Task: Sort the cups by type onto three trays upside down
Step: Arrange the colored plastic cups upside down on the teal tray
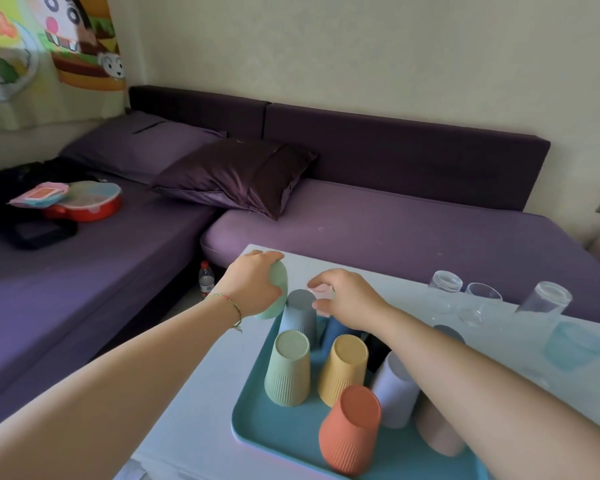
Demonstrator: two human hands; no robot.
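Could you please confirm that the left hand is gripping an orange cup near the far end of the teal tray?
Not quite. The head view shows the left hand gripping a pale green cup, not an orange one, near the far end of the teal tray. The orange cup stands upside down at the tray's near end.

Soft, even daylight, medium-bright, no hard shadows. Worktop (378,282) goes near-white toward the far right, so the clear glasses (482,299) almost wash out. Only faint contact shadows on the tray (257,420). Right hand (343,296) and pink cup (323,296) motion-smeared. Mint cup (280,284) in left hand (253,285) soft. Wide-angle: sofa back (395,143) bows, forearms (101,393) stretch at the bottom corners. Whole frame slightly mushy.
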